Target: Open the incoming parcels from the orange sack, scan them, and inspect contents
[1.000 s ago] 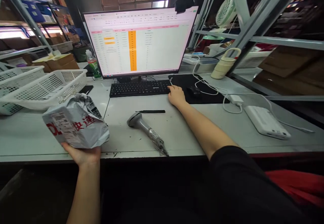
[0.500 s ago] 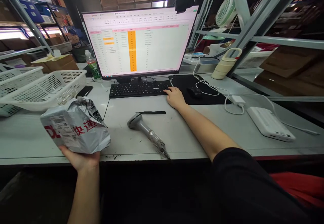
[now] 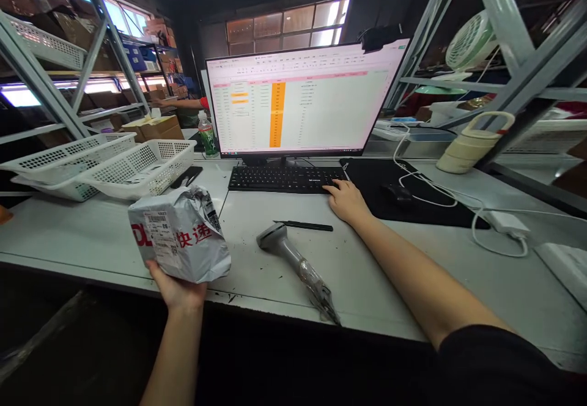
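My left hand (image 3: 181, 293) holds a silver-grey plastic parcel (image 3: 183, 235) from below, over the table's front edge. Red lettering and a white shipping label (image 3: 164, 238) face me. My right hand (image 3: 349, 203) rests with its fingers stretched over the right end of a black keyboard (image 3: 275, 177). Between my arms, a grey barcode scanner (image 3: 293, 262), its handle wrapped in clear film, lies on the table. A black pen-like tool (image 3: 308, 226) lies just behind it. Beyond the keyboard, a monitor (image 3: 321, 112) shows a spreadsheet with an orange column.
White plastic baskets (image 3: 144, 167) stand at the left, beside a green-labelled bottle (image 3: 207, 137). A mouse (image 3: 397, 194) sits on a black mat (image 3: 440, 201) crossed by white cables. A cream cup (image 3: 465, 149) is by the right rack. Another person's arm (image 3: 183, 104) shows behind.
The view has turned left and tilted up, so everything sits further right and lower. My left hand still holds the parcel, and my right hand stays at the keyboard.
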Action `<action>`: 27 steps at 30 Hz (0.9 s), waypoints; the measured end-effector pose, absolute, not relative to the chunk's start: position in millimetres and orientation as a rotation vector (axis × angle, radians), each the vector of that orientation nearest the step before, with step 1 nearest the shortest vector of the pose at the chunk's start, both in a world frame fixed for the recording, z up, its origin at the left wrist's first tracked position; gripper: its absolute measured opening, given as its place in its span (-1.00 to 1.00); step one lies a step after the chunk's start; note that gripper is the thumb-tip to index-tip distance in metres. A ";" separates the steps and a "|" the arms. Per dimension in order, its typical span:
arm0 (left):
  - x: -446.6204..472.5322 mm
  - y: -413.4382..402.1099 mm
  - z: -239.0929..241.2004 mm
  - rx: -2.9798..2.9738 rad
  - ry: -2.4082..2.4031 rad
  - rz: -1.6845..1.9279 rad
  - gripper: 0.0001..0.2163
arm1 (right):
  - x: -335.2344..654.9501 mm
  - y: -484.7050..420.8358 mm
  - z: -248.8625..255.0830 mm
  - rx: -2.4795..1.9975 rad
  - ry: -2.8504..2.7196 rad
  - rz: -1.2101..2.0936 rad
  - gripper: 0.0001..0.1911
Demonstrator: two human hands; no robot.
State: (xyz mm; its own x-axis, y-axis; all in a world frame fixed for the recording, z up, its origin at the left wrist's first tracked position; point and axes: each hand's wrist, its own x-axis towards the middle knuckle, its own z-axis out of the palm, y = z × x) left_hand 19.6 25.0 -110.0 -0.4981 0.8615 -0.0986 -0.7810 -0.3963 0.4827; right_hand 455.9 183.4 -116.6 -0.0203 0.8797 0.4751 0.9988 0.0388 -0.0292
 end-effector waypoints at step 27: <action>35.7 30.8 -100.6 0.207 0.615 2.091 -0.46 | 423.7 199.4 -84.2 -1.787 -1.956 -0.479 -0.46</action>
State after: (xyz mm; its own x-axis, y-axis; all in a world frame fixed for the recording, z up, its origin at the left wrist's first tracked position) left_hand 35.7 30.8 -100.6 -0.5656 0.8201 -0.0864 -0.7362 -0.4549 0.5010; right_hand 423.7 199.4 -84.2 -0.0631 0.8393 0.5400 0.9939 0.1021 -0.0426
